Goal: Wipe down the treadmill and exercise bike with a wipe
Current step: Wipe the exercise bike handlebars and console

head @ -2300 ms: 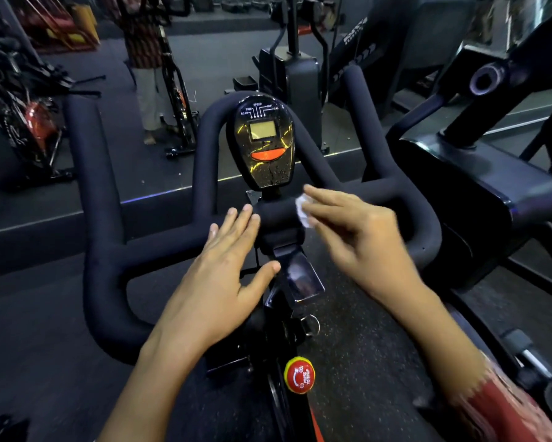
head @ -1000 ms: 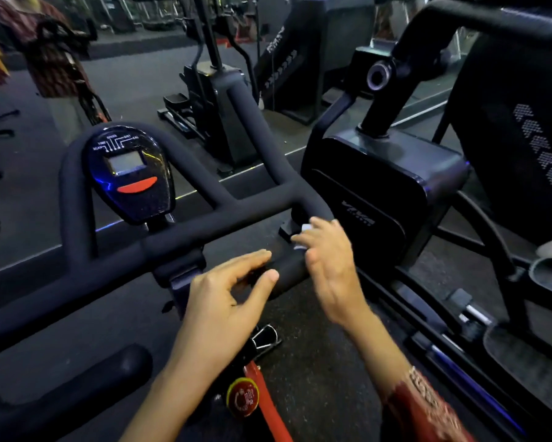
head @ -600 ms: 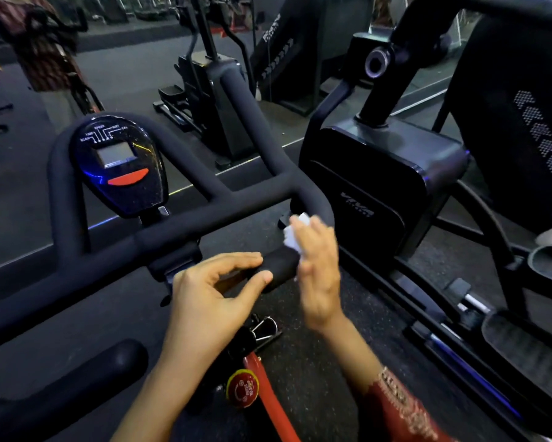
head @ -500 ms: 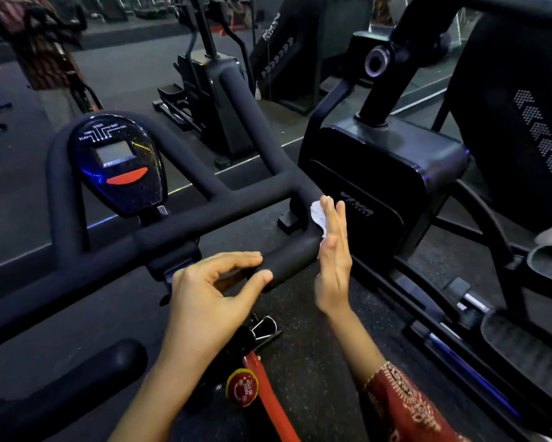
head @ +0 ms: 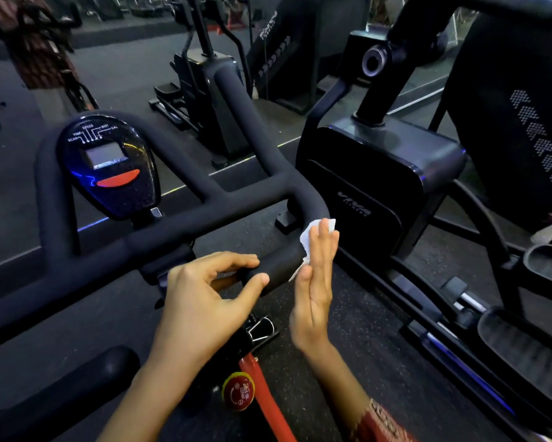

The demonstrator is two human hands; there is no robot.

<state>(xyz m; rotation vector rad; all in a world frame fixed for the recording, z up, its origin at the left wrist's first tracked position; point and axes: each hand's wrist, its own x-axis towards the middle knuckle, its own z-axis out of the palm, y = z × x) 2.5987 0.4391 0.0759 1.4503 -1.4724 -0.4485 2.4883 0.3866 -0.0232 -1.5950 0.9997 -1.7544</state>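
The exercise bike's black padded handlebar point(head: 179, 228) fills the left and centre, with an oval console point(head: 109, 167) above its middle. My left hand point(head: 204, 295) curls around the near end of the right grip, thumb and fingers pinching it. My right hand point(head: 316, 275) stands flat with straight fingers and presses a white wipe point(head: 313, 234) against the outer side of that grip's bend. Most of the wipe is hidden behind the fingers.
A black elliptical machine point(head: 380, 173) stands close on the right, its pedals point(head: 523, 355) at the lower right. The bike's red frame and red knob point(head: 238, 390) lie below my hands. More machines point(head: 204, 90) line the mirrored wall ahead.
My right hand carried the wipe from the handlebar's centre out to the right grip, then turned upright and flat against the grip's bend. My left hand moved onto the grip's end and stays there.
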